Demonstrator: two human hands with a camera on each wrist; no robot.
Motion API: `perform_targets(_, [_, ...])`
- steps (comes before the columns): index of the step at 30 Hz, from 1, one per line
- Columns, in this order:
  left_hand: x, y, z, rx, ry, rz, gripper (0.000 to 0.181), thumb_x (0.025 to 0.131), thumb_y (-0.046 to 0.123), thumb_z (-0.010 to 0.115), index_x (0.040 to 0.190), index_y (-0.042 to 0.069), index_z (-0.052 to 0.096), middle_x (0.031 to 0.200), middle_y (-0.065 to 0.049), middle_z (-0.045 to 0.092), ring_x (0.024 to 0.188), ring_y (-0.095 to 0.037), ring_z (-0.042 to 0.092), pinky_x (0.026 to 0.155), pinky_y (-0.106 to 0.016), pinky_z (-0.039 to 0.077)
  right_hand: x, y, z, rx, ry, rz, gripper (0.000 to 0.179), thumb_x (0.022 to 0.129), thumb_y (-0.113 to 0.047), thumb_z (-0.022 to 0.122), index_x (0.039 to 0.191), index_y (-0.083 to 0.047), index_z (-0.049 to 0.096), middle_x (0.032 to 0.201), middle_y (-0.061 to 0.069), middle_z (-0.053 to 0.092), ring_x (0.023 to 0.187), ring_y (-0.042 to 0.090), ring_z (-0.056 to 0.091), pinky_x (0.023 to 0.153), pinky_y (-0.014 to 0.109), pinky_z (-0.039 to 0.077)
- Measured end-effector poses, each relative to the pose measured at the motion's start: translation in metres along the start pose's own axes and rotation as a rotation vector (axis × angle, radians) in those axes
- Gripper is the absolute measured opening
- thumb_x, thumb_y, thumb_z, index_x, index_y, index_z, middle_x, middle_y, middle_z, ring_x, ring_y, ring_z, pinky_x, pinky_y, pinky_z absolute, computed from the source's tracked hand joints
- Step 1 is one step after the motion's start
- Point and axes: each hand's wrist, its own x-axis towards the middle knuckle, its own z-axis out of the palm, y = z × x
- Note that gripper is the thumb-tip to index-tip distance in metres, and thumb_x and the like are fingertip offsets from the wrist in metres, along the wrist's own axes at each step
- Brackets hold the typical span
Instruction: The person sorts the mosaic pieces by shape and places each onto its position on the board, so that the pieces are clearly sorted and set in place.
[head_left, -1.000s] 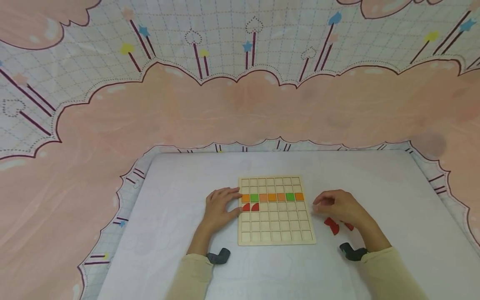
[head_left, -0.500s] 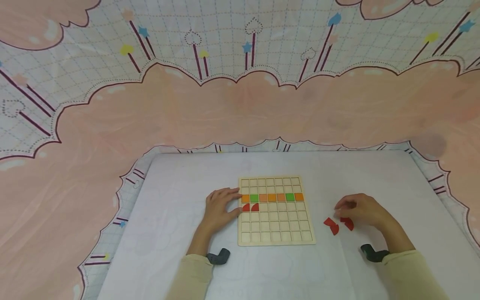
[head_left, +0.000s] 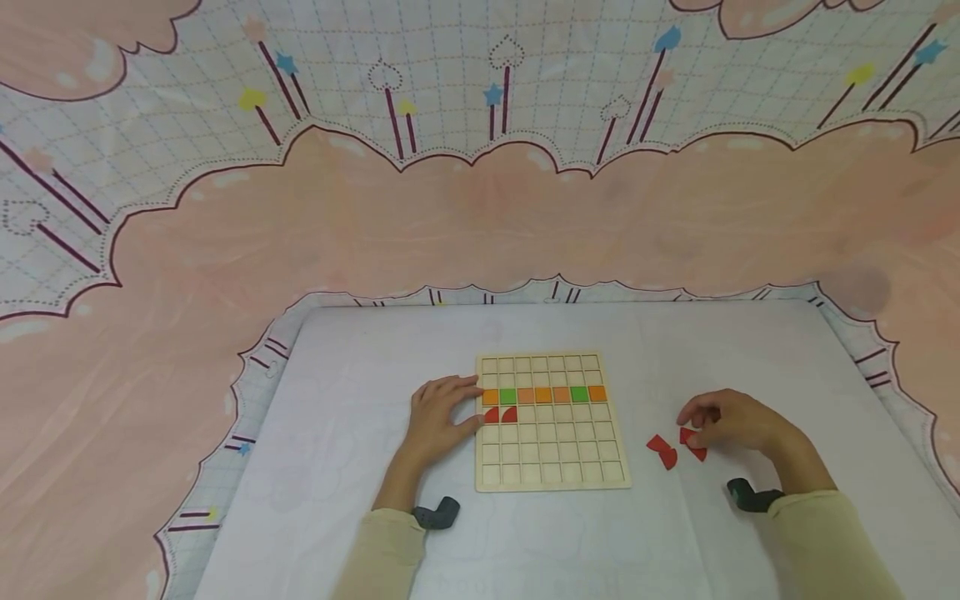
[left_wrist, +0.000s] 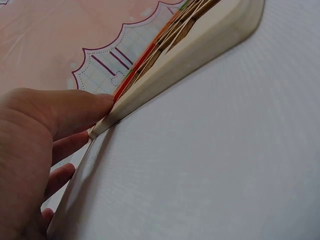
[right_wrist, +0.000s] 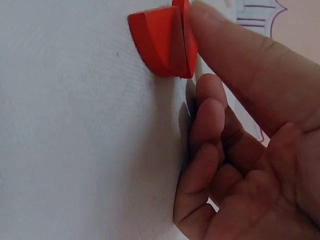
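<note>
A pale wooden grid board (head_left: 551, 454) lies on the table. One row of it holds orange, green and salmon squares (head_left: 543, 396). Below that row's left end sit two red quarter-circle tiles (head_left: 510, 414). My left hand (head_left: 438, 421) rests at the board's left edge; in the left wrist view its thumb (left_wrist: 85, 107) touches the rim. To the right of the board, my right hand (head_left: 738, 423) is over a pair of red tiles (head_left: 697, 454). In the right wrist view its thumb touches one red tile (right_wrist: 162, 42), while the other fingers are loosely bent beneath, apart from it.
Another pair of red tiles (head_left: 663, 452) lies between the board and my right hand. A white cloth covers the table (head_left: 360, 350). A patterned pink and white curtain (head_left: 450, 225) rises behind it. Each wrist bears a dark camera mount (head_left: 437, 513).
My right hand has moved right, away from the board's edge, then settled lower over the red tiles there, with its fingers parting a little. My left hand has stayed at the board.
</note>
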Motion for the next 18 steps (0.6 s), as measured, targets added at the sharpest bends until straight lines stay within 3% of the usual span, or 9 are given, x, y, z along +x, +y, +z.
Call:
perform_targets(11, [0.0, 0.0, -0.0004, 0.002, -0.001, -0.005, 0.042, 0.088, 0.036, 0.074, 0.129, 0.028, 0.069, 0.151, 0.01, 0.055, 0.145, -0.022, 0.04, 0.121, -0.058, 0.018, 0.0056, -0.0027, 0.0028, -0.032, 0.043, 0.007, 0.025, 0.082, -0.023, 0.084, 0.102, -0.015, 0.071, 0.08, 0.002, 0.057, 0.08, 0.02, 0.051, 0.067, 0.032, 0.042])
perform_targets(18, [0.0006, 0.0007, 0.0002, 0.004, -0.001, -0.006, 0.042, 0.088, 0.036, 0.074, 0.129, 0.027, 0.069, 0.151, 0.009, 0.056, 0.145, -0.023, 0.041, 0.121, -0.059, 0.018, 0.0061, -0.0057, 0.0, -0.002, 0.084, 0.041, 0.03, 0.083, -0.027, 0.083, 0.1, -0.008, 0.067, 0.077, 0.001, 0.056, 0.077, 0.02, 0.05, 0.065, 0.031, 0.039])
